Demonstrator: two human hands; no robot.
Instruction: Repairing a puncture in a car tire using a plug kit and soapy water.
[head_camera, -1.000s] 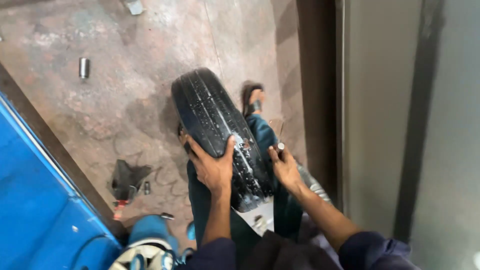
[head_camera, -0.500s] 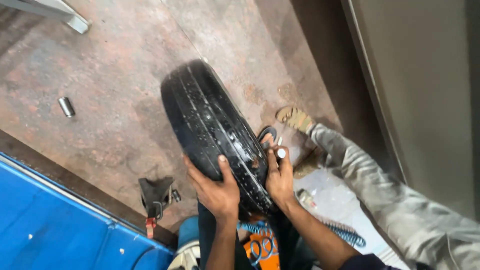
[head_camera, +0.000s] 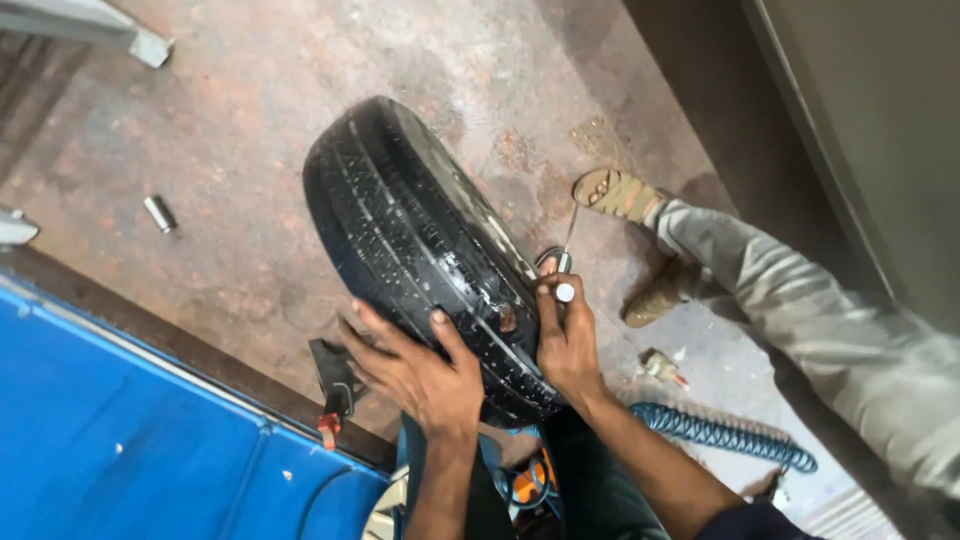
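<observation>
A black car tyre (head_camera: 400, 230) stands upright on the reddish concrete floor, its wet tread facing me. My left hand (head_camera: 415, 365) lies spread flat on the tread near its lower end. My right hand (head_camera: 567, 340) rests on the tyre's right edge and grips a small tool with a white tip (head_camera: 565, 292) held against the sidewall. What the tool's far end touches is hidden behind the tyre.
Another person's legs in grey trousers (head_camera: 800, 300) and sandals (head_camera: 615, 192) stand at the right. A coiled blue air hose (head_camera: 720, 432) lies by my right arm. A blue panel (head_camera: 120, 440) fills the lower left. A metal socket (head_camera: 158, 213) lies on the floor.
The view has shifted so the tyre sits more central. My right hand has slid along the tyre's edge with the tool. The other person's legs have come into view.
</observation>
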